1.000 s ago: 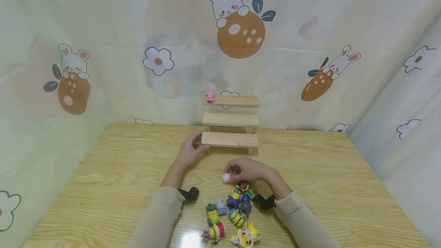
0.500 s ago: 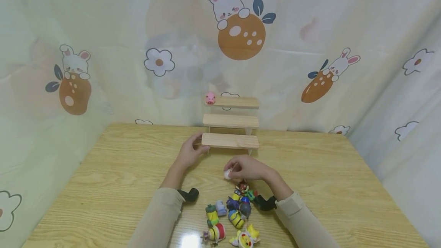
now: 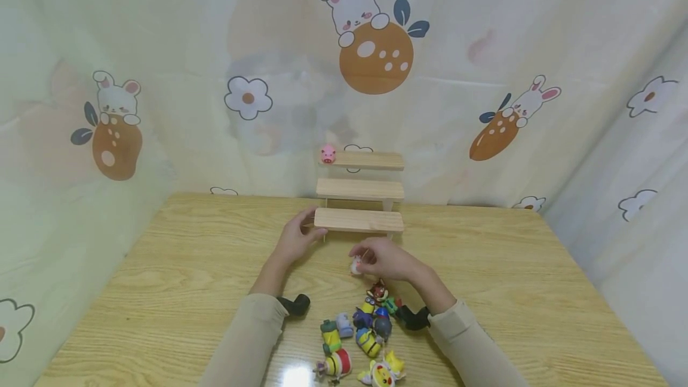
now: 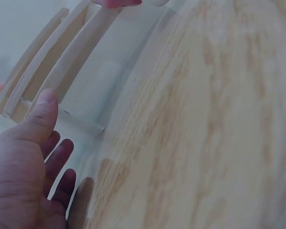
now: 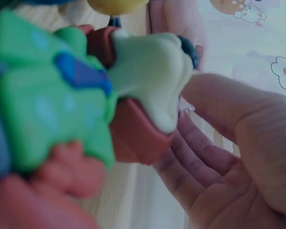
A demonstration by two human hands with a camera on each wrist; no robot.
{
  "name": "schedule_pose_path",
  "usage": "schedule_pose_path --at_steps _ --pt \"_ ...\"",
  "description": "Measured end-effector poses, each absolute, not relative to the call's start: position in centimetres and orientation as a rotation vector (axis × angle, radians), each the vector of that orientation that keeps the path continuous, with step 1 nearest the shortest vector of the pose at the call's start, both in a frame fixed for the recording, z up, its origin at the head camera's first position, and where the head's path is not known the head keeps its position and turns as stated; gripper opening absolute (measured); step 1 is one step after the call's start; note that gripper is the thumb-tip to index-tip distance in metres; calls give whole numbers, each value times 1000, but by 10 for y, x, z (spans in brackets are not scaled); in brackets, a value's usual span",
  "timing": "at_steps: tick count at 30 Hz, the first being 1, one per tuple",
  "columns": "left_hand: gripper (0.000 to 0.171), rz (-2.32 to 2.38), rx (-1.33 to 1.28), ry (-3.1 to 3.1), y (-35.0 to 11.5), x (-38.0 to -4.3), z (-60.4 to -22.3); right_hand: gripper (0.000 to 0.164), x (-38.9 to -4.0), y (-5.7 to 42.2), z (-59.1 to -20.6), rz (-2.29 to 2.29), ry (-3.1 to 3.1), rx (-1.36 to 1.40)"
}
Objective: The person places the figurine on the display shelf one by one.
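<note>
A three-tier wooden display shelf [image 3: 359,220] stands at the back of the table. At the left end of its lowest tier is my left hand [image 3: 295,236], holding it with the thumb along the front edge; the left wrist view shows the thumb [image 4: 43,112] against the board and the lower fingers loosely bent. In front of the shelf my right hand [image 3: 388,258] pinches a small white figurine [image 3: 355,265] with reddish touches, mostly covered by the fingers. Close to that hand lies a fox figurine [image 3: 378,291] in green clothes, large in the right wrist view.
A pink pig figurine [image 3: 328,154] sits on the top tier's left end. Between my forearms lie several toy figurines, including a blue-and-yellow one [image 3: 368,341], a green-and-yellow one [image 3: 331,335] and a yellow-faced white one [image 3: 383,372]. A printed curtain [image 3: 290,136] hangs behind the table.
My right hand has moved slightly away from me toward the shelf, and the white figurine has turned in the fingers. My left hand has stayed at the shelf's end.
</note>
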State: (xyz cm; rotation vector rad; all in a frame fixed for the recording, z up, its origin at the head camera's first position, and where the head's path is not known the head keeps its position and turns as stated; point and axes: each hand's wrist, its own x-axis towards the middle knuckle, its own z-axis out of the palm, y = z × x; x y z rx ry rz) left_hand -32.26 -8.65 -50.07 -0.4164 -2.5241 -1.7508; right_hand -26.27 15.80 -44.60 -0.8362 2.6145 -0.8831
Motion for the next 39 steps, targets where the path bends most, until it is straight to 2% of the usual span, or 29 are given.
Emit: schedule_pose_path --at_steps 16,39 --pt "69 -1767 -415 -2533 -87 -322 -501 23 -260 155 -442 -724 2761 -837" --pt "67 -1746 -411 -2541 -87 -323 -501 23 -259 151 -445 -759 2804 -813"
